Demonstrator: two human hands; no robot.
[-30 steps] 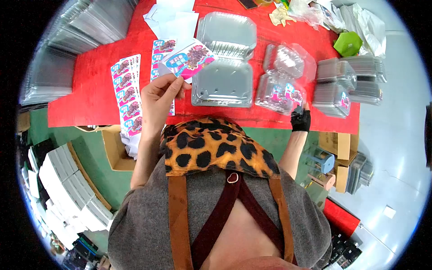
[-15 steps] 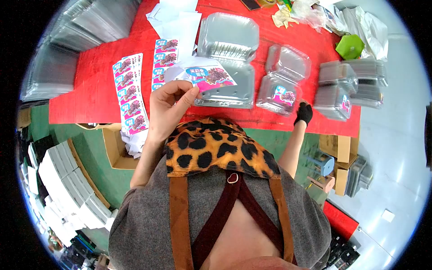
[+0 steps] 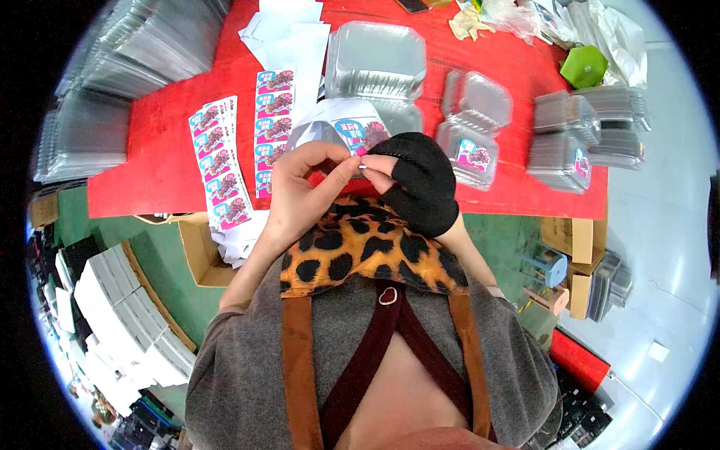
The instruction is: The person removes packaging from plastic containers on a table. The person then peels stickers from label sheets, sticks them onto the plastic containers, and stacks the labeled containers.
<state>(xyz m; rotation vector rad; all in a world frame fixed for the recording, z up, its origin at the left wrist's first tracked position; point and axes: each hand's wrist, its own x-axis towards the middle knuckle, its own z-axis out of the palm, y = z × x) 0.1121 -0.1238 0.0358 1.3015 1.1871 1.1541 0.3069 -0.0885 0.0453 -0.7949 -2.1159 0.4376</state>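
My bare left hand [image 3: 300, 184] pinches the lower edge of a grape sticker [image 3: 351, 126] on white backing paper, held up in front of my apron. My right hand [image 3: 420, 184], in a black glove with bare fingertips, meets it there and pinches the same edge; the fingers partly hide the sticker. Behind the sticker stand nested clear plastic clamshell boxes [image 3: 379, 56]. To the right of my gloved hand lies an open clamshell box [image 3: 472, 154] bearing a grape sticker. Left of my left hand, a sticker strip [image 3: 274, 112] and a fanned pile of sticker strips [image 3: 217, 161] lie flat.
The red table [image 3: 161, 142] carries tall clear box stacks [image 3: 86, 135] at left and stacked clamshells [image 3: 559, 161] at right. White papers [image 3: 289, 45], a green object [image 3: 583, 67] and plastic bags lie farther back. A cardboard box [image 3: 202, 255] stands below the front edge.
My right hand has come left from beside the stickered clamshell to the sticker's edge, meeting my left hand. My left hand has moved slightly right and down with the sticker.
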